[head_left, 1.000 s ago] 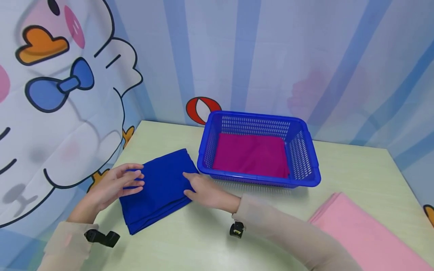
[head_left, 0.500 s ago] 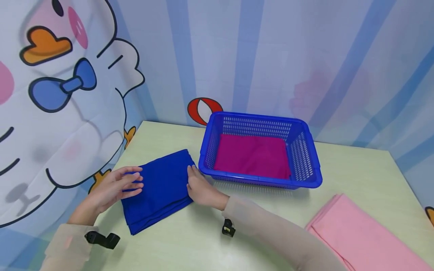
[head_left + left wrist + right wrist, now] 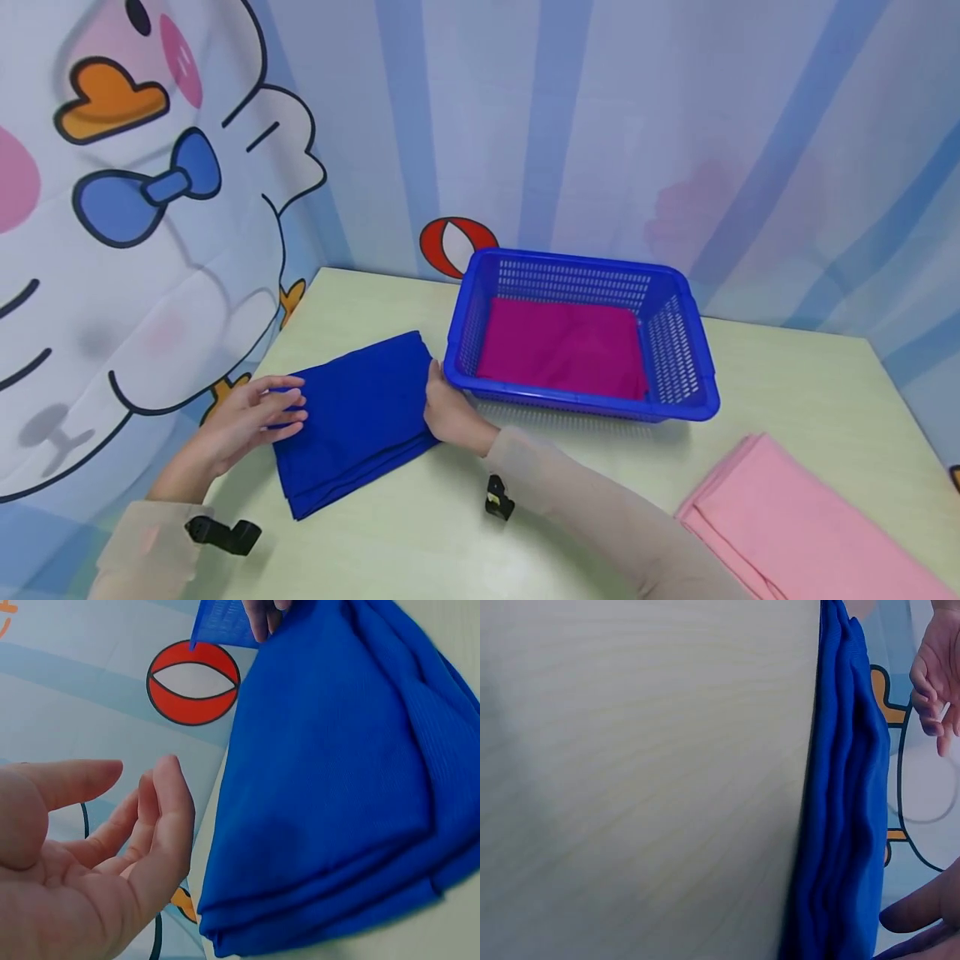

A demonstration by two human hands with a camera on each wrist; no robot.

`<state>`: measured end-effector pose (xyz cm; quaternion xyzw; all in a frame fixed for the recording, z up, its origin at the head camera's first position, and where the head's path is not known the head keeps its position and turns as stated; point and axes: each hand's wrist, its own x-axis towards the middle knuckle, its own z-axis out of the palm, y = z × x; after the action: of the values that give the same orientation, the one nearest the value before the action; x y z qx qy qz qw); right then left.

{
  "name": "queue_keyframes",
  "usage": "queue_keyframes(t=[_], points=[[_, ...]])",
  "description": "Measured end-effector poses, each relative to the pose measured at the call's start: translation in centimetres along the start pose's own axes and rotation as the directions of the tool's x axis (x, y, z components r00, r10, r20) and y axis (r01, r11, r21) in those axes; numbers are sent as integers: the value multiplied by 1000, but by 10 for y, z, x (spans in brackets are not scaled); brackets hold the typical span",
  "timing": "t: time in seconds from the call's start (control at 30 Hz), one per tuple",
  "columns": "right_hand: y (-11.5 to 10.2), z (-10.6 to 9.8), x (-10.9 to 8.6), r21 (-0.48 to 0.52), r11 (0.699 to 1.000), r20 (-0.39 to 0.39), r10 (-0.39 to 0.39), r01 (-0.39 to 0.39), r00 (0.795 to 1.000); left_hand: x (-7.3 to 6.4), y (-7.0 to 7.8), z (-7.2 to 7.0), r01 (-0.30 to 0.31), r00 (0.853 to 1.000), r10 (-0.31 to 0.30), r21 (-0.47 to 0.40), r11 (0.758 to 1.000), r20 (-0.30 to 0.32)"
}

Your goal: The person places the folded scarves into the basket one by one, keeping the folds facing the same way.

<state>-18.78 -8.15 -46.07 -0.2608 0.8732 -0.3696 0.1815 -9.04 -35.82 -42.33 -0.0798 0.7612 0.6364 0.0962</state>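
A folded blue cloth [image 3: 360, 408] lies on the table at the left, its stacked layers showing along the near edge. My right hand [image 3: 453, 412] is at the cloth's right edge, beside the basket's near left corner. In the right wrist view its thumb [image 3: 915, 907] extends close to the blue layers. My left hand [image 3: 247, 421] hovers at the cloth's left edge, fingers loosely bent and apart, holding nothing. The left wrist view shows the left hand's palm [image 3: 90, 900] beside the cloth with a gap between them.
A blue plastic basket [image 3: 573, 402] stands behind and to the right of the blue cloth, with a folded magenta cloth [image 3: 562, 346] inside. A folded pink cloth [image 3: 810, 525] lies at the front right. A printed curtain [image 3: 615, 125] hangs behind the table [image 3: 420, 533].
My right hand has shifted from over the blue cloth's right part to its right edge. The left hand has stayed nearly still. The view has turned slightly left.
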Motion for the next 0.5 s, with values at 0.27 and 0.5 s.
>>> queue_keyframes(t=[0.27, 0.5], points=[[2, 2, 4, 58, 998, -48, 35, -32, 998, -2, -9, -7, 13, 997, -8, 64, 998, -71], [-1, 5, 7, 104, 993, -46, 63, -58, 997, -7, -19, -11, 61, 990, -42, 143, 988, -137]])
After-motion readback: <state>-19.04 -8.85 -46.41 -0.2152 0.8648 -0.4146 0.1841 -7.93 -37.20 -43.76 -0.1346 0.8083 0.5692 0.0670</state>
